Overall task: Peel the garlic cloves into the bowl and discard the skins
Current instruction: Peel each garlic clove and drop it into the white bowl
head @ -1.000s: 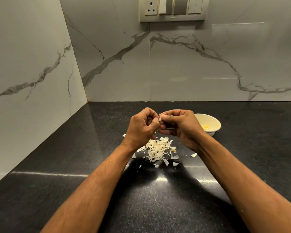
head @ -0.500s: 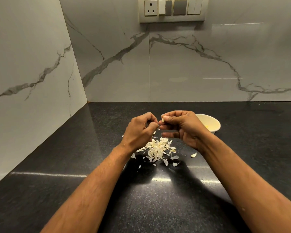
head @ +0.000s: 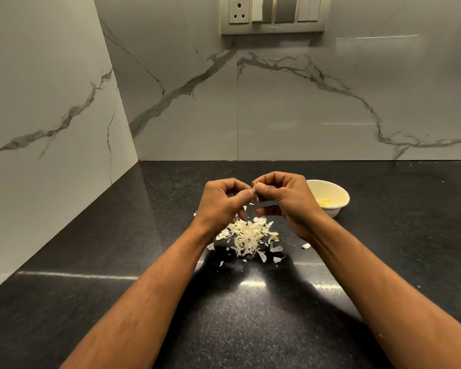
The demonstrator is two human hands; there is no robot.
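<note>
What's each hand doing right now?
Left hand: closed, pinching the garlic clove at its tip.
Right hand: closed, pinching the same garlic clove.

Dim, warm light from above w/ glare streaks on the glossy black speckled stone countertop [head: 91, 302], forearm shadows pooling below, sharp focus at centre, wide-angle bending at edges of the grey-veined white marble wall tiles [head: 51, 102].

black speckled countertop [head: 117, 302] | marble-veined wall tiles [head: 290, 102] | switch panel with socket [head: 273, 14] on back wall
</note>
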